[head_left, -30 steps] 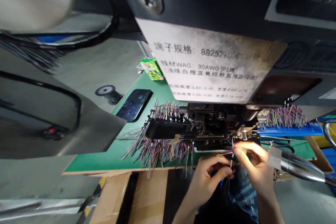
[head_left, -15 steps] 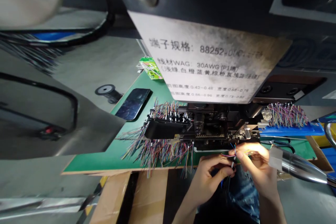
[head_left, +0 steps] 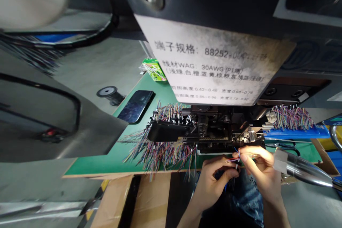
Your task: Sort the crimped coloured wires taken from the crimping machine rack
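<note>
Between my hands is a cable end (head_left: 237, 166) with a white and black sleeve and fine coloured wires fanning from its tip. My left hand (head_left: 217, 178) pinches the cable by its sleeve, thumb and forefinger closed. My right hand (head_left: 260, 169) has its thumb and forefinger closed on the thin wires; blue and red strands stick out past the fingertips. Both hands are just in front of the crimping machine (head_left: 213, 137), apart from its metal die area. The wires inside the right fingers are partly hidden.
Bundles of multicoloured wires (head_left: 165, 155) lie left of the machine, and more wires (head_left: 292, 117) rest on a blue tray (head_left: 299, 132) at right. A phone (head_left: 136, 106) lies on the green table (head_left: 107, 164). A metal lamp neck (head_left: 307, 171) juts in beside my right hand.
The fanned wires at my fingertips have shifted; the yellow strands no longer stand out and the blue and red ones do. Both hands stay nearly in place.
</note>
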